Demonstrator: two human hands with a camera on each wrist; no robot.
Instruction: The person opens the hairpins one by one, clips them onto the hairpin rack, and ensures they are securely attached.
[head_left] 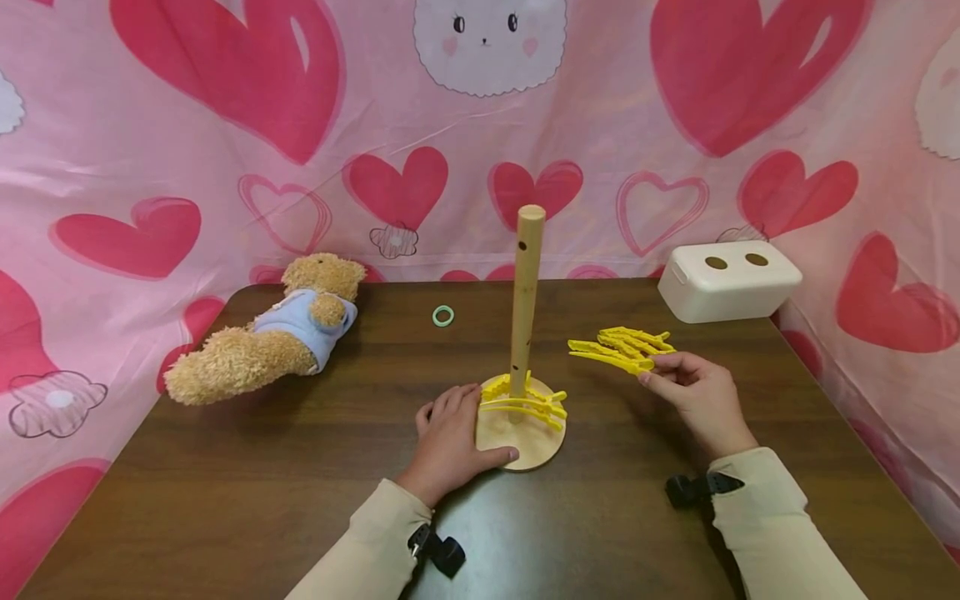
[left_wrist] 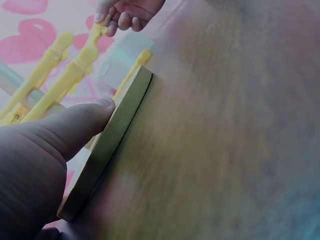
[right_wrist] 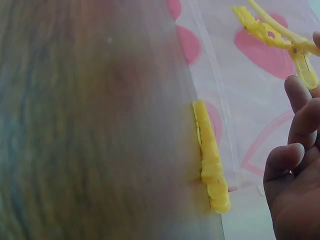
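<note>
A wooden stand has a round base point(head_left: 517, 450) and an upright post point(head_left: 527, 292). Yellow alligator hair clips point(head_left: 528, 406) sit around the foot of the post. My left hand point(head_left: 448, 443) holds the base at its left side, the thumb lying over the near rim, also visible in the left wrist view. Right of the stand, my right hand point(head_left: 701, 398) pinches the handle end of another yellow hair clip point(right_wrist: 295, 42), whose jaws are spread in the right wrist view. Behind it, one more yellow clip point(right_wrist: 210, 155) lies on the table.
A teddy bear point(head_left: 296, 325) in a blue shirt lies at the left of the brown table point(head_left: 262, 517). Behind the stand is a small mint-green ring point(head_left: 436, 320). A white box point(head_left: 727, 292) with two round holes stands at the back right.
</note>
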